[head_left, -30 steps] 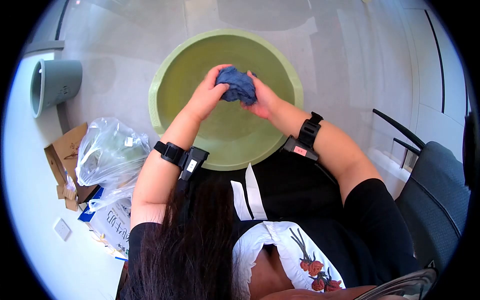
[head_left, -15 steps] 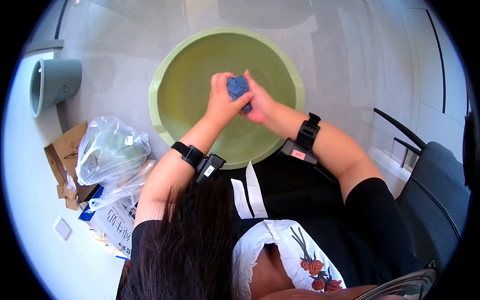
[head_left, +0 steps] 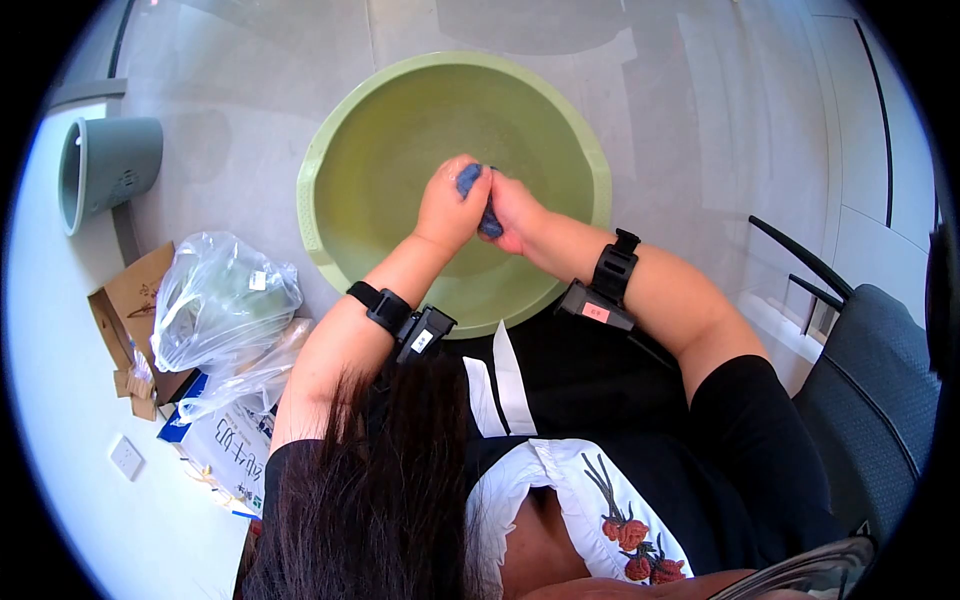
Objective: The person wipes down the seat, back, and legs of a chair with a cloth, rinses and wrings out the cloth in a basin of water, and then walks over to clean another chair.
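A blue cloth (head_left: 468, 179) is bunched up between my two hands, over the middle of a large green basin (head_left: 309, 205). My left hand (head_left: 453, 203) is closed round the upper left of the cloth, its thumb pressed across it. Touching it from the right, my right hand (head_left: 514, 212) is wrapped round the lower part. Only small bits of blue show between the fingers; the rest is hidden. Each forearm wears a black strap with a small device.
A grey-green bin (head_left: 125, 168) is at the upper left. Below it are a cardboard box (head_left: 120, 300), a clear plastic bag (head_left: 215, 310) and a printed carton (head_left: 225, 440). A dark chair (head_left: 870, 390) stands at the right.
The cloth was spread wider between my hands and is now squeezed into a small bundle. My left hand has moved right and slightly down, its fingers closing over the cloth.
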The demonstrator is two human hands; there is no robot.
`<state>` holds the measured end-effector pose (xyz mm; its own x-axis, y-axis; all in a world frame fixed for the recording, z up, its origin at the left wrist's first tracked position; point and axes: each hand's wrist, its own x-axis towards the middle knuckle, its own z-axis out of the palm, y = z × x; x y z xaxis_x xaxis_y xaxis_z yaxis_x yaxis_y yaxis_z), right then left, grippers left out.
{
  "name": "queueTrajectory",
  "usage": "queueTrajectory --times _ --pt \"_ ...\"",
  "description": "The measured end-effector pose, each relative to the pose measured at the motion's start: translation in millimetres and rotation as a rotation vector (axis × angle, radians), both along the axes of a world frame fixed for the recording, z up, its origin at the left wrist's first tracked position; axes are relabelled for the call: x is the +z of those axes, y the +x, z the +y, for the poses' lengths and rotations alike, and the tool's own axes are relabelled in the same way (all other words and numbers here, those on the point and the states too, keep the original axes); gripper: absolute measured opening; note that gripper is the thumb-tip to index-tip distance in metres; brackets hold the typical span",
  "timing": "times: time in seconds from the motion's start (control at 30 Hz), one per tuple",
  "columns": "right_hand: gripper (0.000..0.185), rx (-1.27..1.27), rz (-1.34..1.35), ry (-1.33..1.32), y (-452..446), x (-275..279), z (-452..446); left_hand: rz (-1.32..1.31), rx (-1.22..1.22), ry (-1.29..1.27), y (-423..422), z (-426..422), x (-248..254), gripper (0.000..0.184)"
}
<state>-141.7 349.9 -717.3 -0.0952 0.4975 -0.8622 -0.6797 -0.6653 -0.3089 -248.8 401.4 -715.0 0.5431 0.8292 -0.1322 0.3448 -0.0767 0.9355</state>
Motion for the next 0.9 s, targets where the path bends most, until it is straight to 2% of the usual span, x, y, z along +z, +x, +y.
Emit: queueTrajectory --times 0.07,0.2,0.27,0.37,0.47,0.57,0.67,0.77,0.8,0.9 --pt "0.032 0.042 0.008 0.028 4.1 -2.5 -1.8 0.037 -0.046 -0.098 -2.9 4.0 -4.2 0.028" --pt "0.039 0.036 -0.035 0.073 17.6 -9.0 4.6 0.114 -0.14 0.053 -16.4 15.5 6.4 0.043" --pt "0.046 0.115 -0.088 0.07 29.6 -6.9 6.2 0.142 -0.244 0.094 -33.9 30.4 21.5 0.056" --pt "0.055 0.281 -0.238 0.012 37.7 18.5 9.6 0.158 -0.327 0.07 -50.9 50.0 47.8 0.062" --pt "0.064 0.482 -0.335 -0.004 43.7 33.6 18.7 0.161 -0.392 0.127 -51.3 57.4 96.3 0.064" --pt "0.071 0.303 -0.428 0.373 47.1 34.3 19.7 0.188 -0.526 0.143 -50.3 66.6 131.3 0.064" --pt "0.076 0.46 -0.328 0.901 45.3 44.5 29.0 0.094 -0.63 0.209 -50.0 76.5 137.8 0.061" --pt "0.077 0.716 0.102 0.772 36.0 39.7 27.4 0.022 -0.626 0.147 -45.0 82.9 138.3 0.058" --pt "0.071 0.638 0.066 0.732 30.3 41.7 22.6 0.01 -0.61 0.127 -44.4 84.8 136.8 0.058" --pt "0.058 0.614 0.205 0.635 32.4 42.9 21.3 -0.034 -0.54 0.111 -47.2 89.8 129.5 0.056"
